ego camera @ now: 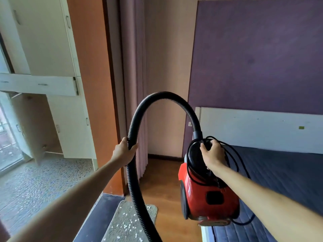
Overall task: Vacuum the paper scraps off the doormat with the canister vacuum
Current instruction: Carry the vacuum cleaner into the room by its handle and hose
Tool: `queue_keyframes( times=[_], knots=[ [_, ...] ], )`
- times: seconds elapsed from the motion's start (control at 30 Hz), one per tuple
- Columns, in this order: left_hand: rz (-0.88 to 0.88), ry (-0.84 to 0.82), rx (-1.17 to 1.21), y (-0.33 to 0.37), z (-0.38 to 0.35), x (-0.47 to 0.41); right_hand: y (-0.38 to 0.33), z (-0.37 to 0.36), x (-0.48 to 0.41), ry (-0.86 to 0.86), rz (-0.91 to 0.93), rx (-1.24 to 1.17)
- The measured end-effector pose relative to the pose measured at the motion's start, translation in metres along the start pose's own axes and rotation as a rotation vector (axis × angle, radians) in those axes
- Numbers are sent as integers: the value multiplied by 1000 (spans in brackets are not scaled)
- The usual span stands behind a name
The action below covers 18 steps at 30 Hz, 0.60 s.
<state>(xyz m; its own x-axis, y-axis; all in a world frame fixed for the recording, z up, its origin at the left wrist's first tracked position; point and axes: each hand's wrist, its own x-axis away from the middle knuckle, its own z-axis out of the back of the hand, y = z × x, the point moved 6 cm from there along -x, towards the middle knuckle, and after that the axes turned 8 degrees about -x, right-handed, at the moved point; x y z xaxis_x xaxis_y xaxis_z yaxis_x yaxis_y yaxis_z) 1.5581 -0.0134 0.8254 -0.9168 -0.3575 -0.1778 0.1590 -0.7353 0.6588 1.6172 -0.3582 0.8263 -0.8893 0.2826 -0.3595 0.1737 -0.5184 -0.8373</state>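
Note:
A red and black canister vacuum [209,194] hangs in the air at the right, above the bed's edge. My right hand [212,155] grips its black top handle together with loops of the black power cord [232,158]. The ribbed black hose [138,172] arches up from the canister and drops down past the frame's bottom. My left hand [125,151] holds the hose on its left side, thumb and fingers curled round it. Below, a grey doormat [125,222] lies on the floor, strewn with several white paper scraps [129,226].
A bed with a dark blue quilted cover [279,172] and white headboard [253,130] fills the right. Wooden floor [166,186] runs between bed and an orange cabinet side [97,102]. White cupboards and a pebbled floor [35,182] lie left. A pink curtain [134,84] hangs behind.

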Motion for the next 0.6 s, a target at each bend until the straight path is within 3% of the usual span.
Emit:
queue_keyframes(
  times=[0.6],
  knots=[
    [-15,1,-47,8,-104,-243,59,-117,-199,24,-66,22]
  ],
)
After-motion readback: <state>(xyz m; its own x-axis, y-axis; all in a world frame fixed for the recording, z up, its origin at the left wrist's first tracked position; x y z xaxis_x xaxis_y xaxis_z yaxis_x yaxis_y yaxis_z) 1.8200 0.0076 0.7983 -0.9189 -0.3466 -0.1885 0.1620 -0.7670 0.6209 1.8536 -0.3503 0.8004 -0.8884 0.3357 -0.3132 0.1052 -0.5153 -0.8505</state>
